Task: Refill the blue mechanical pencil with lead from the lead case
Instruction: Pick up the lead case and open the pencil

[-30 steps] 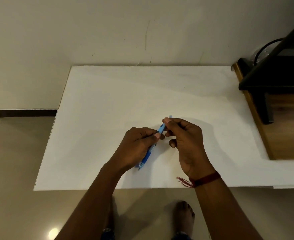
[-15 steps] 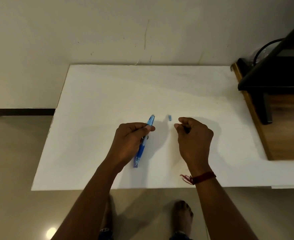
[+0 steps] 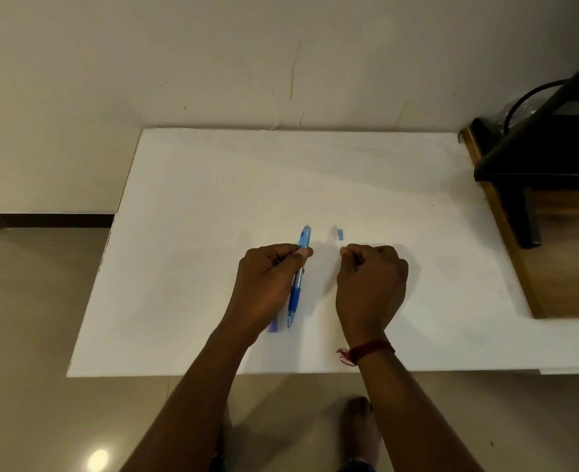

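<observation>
Down at the bottom edge, a bare foot (image 3: 361,424) on the floor, two forearms reaching up over the white table (image 3: 179,301), a red thread (image 3: 366,350) on the right wrist. The hands are apart, low centre of the frame. The left hand (image 3: 271,284) is clamped round the blue mechanical pencil (image 3: 295,299), tip toward the near edge, top end poking out past the thumb. Peeking from under that hand is a purple sliver, likely the lead case (image 3: 274,327), lying flat on the table.

The right hand (image 3: 371,284) is curled into a tight fist just right of the pencil. Whether it pinches anything, I cannot tell.

Just beyond the right knuckles a small blue cap (image 3: 340,233) lies loose on the table. That's the danger spot: one careless sweep of that fist and the cap could skid off across the smooth top. Second worry: the case is half buried under the left hand, so reaching for it could tilt the open pencil top-down. And lead is brittle; a hard pinch or a crooked feed would snap it.
</observation>
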